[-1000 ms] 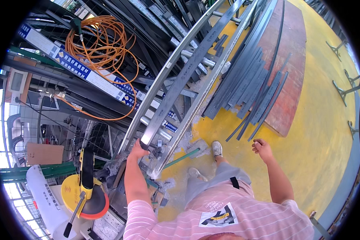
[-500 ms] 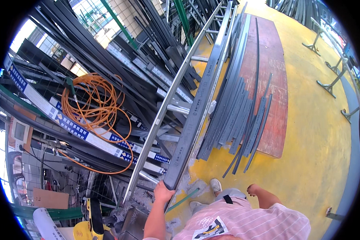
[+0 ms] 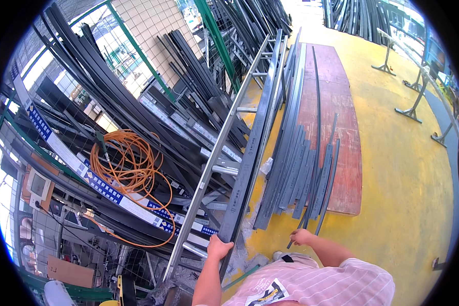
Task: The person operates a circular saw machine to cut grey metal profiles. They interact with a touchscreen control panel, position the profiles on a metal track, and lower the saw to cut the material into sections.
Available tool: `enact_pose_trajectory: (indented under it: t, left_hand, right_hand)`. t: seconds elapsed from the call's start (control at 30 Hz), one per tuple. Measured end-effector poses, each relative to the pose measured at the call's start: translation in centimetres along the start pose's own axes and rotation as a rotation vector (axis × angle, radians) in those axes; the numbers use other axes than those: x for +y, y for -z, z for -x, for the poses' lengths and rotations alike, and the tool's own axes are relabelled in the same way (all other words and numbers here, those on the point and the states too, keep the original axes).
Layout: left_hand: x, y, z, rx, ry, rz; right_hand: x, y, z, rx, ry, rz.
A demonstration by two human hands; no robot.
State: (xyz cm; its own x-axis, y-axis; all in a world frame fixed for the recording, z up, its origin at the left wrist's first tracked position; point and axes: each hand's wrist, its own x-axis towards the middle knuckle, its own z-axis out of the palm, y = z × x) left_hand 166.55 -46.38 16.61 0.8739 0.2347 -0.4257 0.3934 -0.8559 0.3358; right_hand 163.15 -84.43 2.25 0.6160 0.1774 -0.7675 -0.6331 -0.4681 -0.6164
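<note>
My left hand (image 3: 220, 247) is wrapped over the near end of a long dark grey metal profile (image 3: 238, 196). That profile lies lengthwise along a silver ladder-like rack (image 3: 205, 176), running away from me. My right hand (image 3: 301, 237) is low at the near end of the pile of grey profiles (image 3: 289, 176). Its fingers are closed around a thin dark strip (image 3: 290, 246), whose tip sticks out below them. Part of the grip is hidden by the hand itself. The pile rests partly on a worn red board (image 3: 339, 153) on the floor.
A coiled orange hose (image 3: 125, 160) hangs on the left beside racks of long dark profiles (image 3: 94, 81). Metal stands (image 3: 410, 109) line the right side of the yellow floor (image 3: 392, 204). A green strip (image 3: 242, 275) lies near my feet.
My right hand has moved forward and left from my side to the near end of the thin strip. My left hand stays on the dark grey profile. The view has shifted slightly.
</note>
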Motion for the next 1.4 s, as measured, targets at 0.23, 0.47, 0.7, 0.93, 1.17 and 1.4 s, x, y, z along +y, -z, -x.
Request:
enact_pose_trajectory:
  t: [0.23,0.47,0.7,0.93,1.17,1.4]
  left_hand:
    - [-0.1,0.4,9.1,-0.142,0.008,0.135]
    - [-8.0,-2.8,20.0,0.088,-0.013,0.076]
    - [-8.4,-1.4,26.7,0.056,0.107,0.116]
    - [-11.4,-5.1,27.8,0.105,0.114,0.117]
    - [-12.2,-6.2,27.9,0.122,0.193,0.191]
    - [-14.2,-7.3,29.4,0.214,0.365,0.381]
  right_hand:
    - [-12.1,-3.6,-0.3,-0.280,0.205,-0.472]
    - [-19.8,-2.2,-2.8,-0.313,0.317,-1.007]
    - [-19.9,-4.4,-3.3,-0.082,0.311,-0.885]
    - [-22.3,-0.2,-4.9,0.111,0.273,-1.103]
    - [-20.3,-6.1,-2.6,0.270,0.190,-0.899]
    - [-20.2,-12.2,2.1,0.256,0.259,-0.679]
